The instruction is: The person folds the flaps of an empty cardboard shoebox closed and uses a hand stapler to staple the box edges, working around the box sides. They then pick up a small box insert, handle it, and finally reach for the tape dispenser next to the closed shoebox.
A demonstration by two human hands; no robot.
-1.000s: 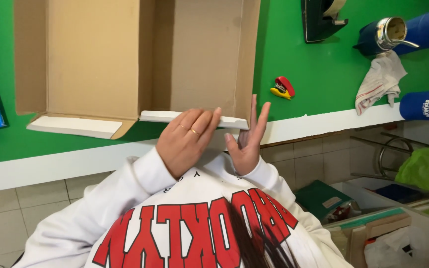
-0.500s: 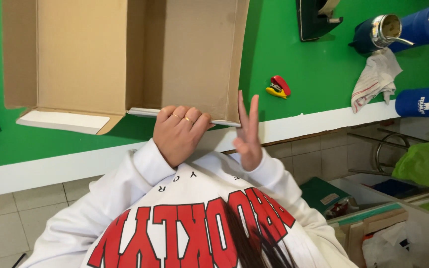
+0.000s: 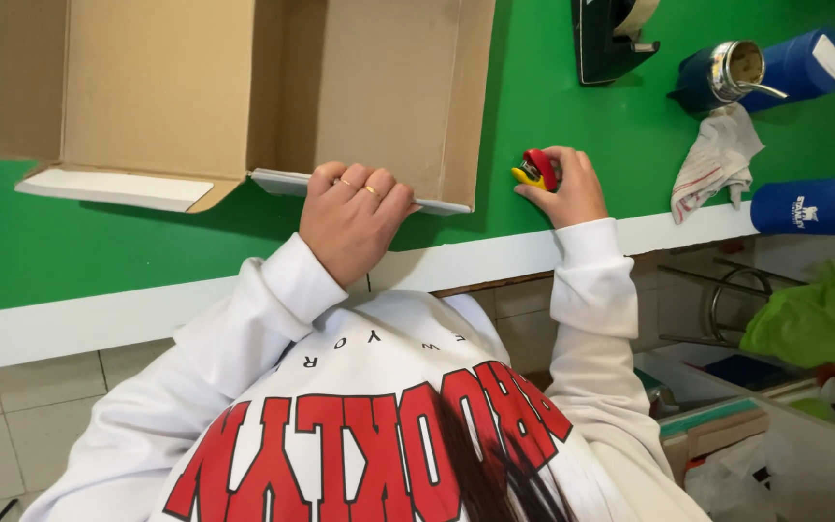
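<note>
Head view: left hand [image 3: 352, 224] grips the corrugated cardboard box [image 3: 244, 97] flap; right hand [image 3: 564, 188] clasps a small red-yellow tool [image 3: 534, 170].

Open brown cardboard box [image 3: 244, 97] lies flat on the green table, flaps spread outward, its white-edged near flap under curled fingers. Small red and yellow tool [image 3: 536, 170] rests on the green surface just right of the box, gripped.

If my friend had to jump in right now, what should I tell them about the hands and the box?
Left hand: fingers curled over the near flap of the cardboard box.
Right hand: closed around the small red and yellow tool on the green table.
Done: the box is open and looks empty.
Left: the flaps are not closed; the tape dispenser sits untouched beyond the tool.
</note>
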